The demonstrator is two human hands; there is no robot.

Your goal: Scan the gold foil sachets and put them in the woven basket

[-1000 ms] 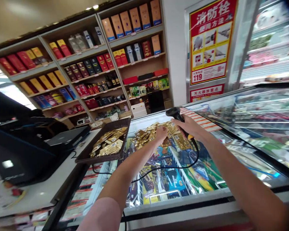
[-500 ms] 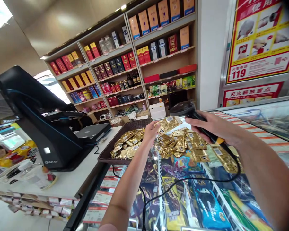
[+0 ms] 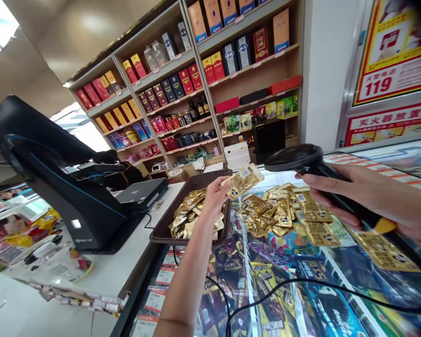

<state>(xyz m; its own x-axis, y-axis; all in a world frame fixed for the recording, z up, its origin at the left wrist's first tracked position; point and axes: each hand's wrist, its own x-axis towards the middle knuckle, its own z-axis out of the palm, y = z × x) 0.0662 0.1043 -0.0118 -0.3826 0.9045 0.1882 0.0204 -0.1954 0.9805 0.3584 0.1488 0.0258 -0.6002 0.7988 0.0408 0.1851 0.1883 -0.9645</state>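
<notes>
By the basket (image 3: 182,241), left fingers (image 3: 224,186) are pinching a gold packet (image 3: 244,181), leaving its barcode (image 3: 244,172) uncovered, and right fingers (image 3: 324,183) are gripping a scanner (image 3: 294,157).

The foil sachet (image 3: 241,183) is shiny gold with a white barcode patch (image 3: 244,172) (black-striped), the barcode scanner (image 3: 296,158) black with an amber accent (image 3: 385,225); the wicker basket (image 3: 185,241) is dark brown in a woven pattern, the checkout terminal (image 3: 80,192) black with a thin blue line, the fire-safety poster (image 3: 396,86) red, yellow and white
</notes>
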